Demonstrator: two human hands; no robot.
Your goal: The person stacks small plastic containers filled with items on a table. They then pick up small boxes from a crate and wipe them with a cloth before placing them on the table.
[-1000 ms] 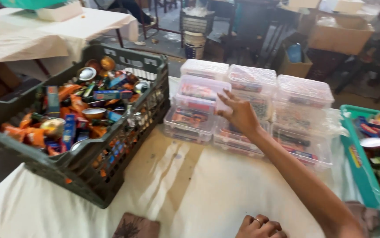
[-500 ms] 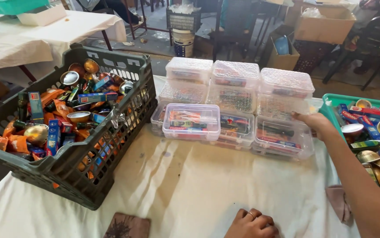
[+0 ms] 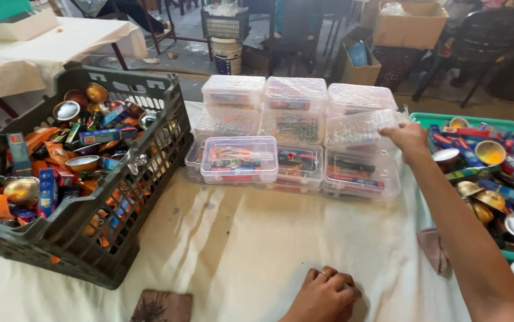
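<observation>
Since a second ago the right hand (image 3: 410,138) has swung from the middle of the stack of clear plastic boxes (image 3: 295,128) over to its right end, and since half a second ago it has come up off the green tray's edge to a clear lid (image 3: 361,127). That lid now sits tilted, lifted at its right side over the rightmost boxes, and the right grip pinches its right edge, thumb and fingers closed on the thin plastic. One small clear box (image 3: 239,158) lies out in front of the stack, nearer the person, with coloured packets showing through it.

The left hand (image 3: 323,294) rests low on the white cloth of the tabletop (image 3: 251,250), fingers curled under into a loose fist with a ring on one finger; its grip is pressed together and holds nothing.

At the left stands a dark grey crate (image 3: 120,197) heaped with orange and blue packets and small brass bowls. At the right, a green tray (image 3: 441,119) carries more brass bowls and blue and red packets, just beside the right forearm. A small brown cloth (image 3: 434,250) lies under that arm, and a dark patterned tile (image 3: 161,305) lies at the near edge of the tabletop.
</observation>
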